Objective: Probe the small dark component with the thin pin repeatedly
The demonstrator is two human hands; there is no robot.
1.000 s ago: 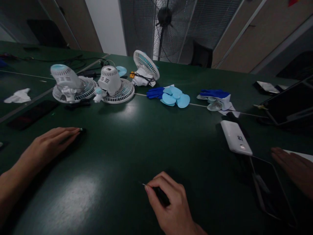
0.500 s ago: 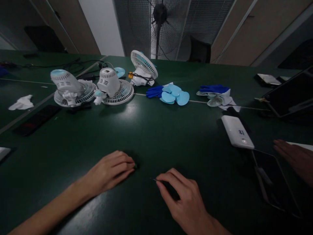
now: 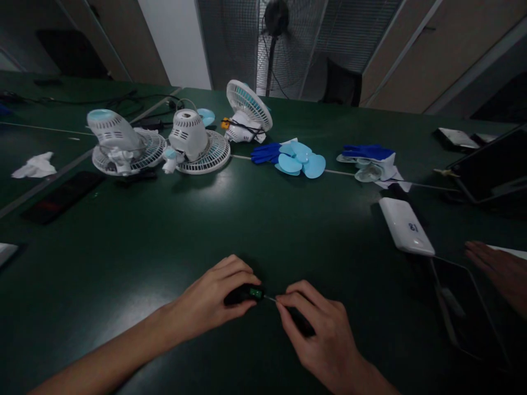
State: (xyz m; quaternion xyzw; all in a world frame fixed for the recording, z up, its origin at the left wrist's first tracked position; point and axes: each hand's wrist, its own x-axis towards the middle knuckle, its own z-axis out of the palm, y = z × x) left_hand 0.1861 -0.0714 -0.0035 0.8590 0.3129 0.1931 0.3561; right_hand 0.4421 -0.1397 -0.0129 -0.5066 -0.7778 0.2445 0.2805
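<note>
My left hand (image 3: 224,291) is closed round a dark handle with a green end (image 3: 256,293), which looks like a screwdriver handle. Just to its right, my right hand (image 3: 315,323) pinches a thin metal shaft (image 3: 269,298) between thumb and fingertips. The shaft's left end meets the green end of the handle; whether it sits inside cannot be made out. Both hands are low over the dark green table (image 3: 263,219). The rest of the shaft is hidden by the right fingers.
White fan bodies with grilles (image 3: 187,137) stand at the back left, near another tilted fan (image 3: 249,109). Light-blue fan blades (image 3: 301,159) and blue-white gloves (image 3: 368,159) lie beyond my hands. A white power bank (image 3: 407,226), a dark phone (image 3: 465,302) and another person's hand (image 3: 498,271) are right.
My left hand has moved right with the handle, closing the gap to the shaft. The green end now shows clearly. My right hand has shifted only slightly in the picture.
</note>
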